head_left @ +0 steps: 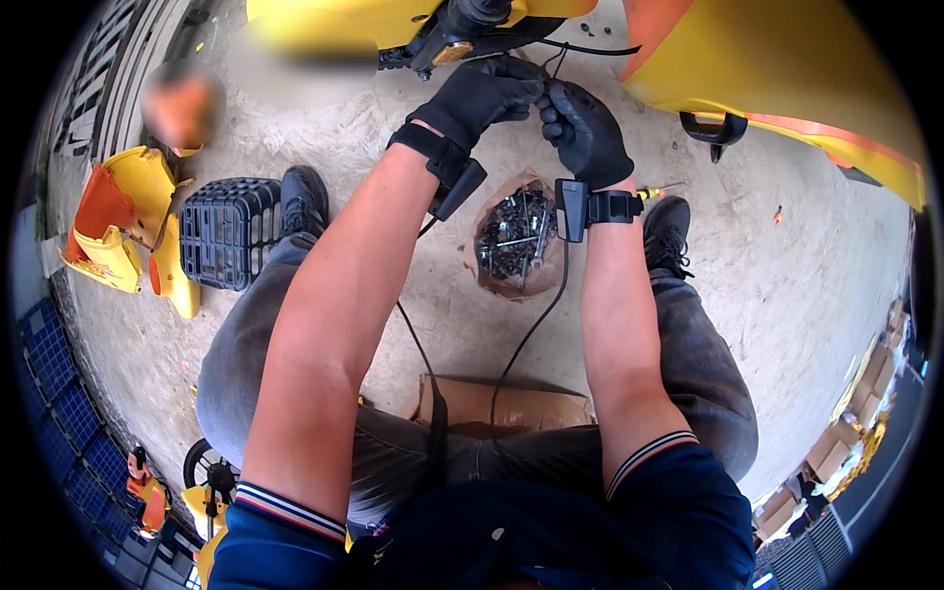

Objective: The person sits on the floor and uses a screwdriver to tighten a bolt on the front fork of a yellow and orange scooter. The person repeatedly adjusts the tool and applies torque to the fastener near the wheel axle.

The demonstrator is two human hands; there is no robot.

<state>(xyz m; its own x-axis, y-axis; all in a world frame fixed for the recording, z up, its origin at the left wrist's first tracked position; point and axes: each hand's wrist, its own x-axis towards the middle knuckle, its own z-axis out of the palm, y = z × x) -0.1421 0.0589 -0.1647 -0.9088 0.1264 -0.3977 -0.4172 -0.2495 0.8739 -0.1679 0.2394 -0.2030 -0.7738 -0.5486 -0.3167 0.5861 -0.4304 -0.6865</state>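
Both my hands wear black gloves and meet at the top middle, beside a yellow vehicle part [334, 22]. A thin black cable [595, 48] runs from the dark fitting to the right, with a small loop at my fingertips. My left hand [487, 98] is closed in a pinch on the cable. Against it, my right hand [588, 130] is closed too, its fingertips meeting the left's by the loop; what they grip is hidden. Just above my left hand is a black fitting with an amber reflector [453, 52].
Below my hands lies an open bag of bolts [513, 241]. A screwdriver [654, 191] lies by my right shoe. To the left are a black plastic crate [228, 234] and yellow-orange panels [123, 211]. A large yellow panel [777, 59] overhangs the upper right. Cardboard [501, 403] lies between my legs.
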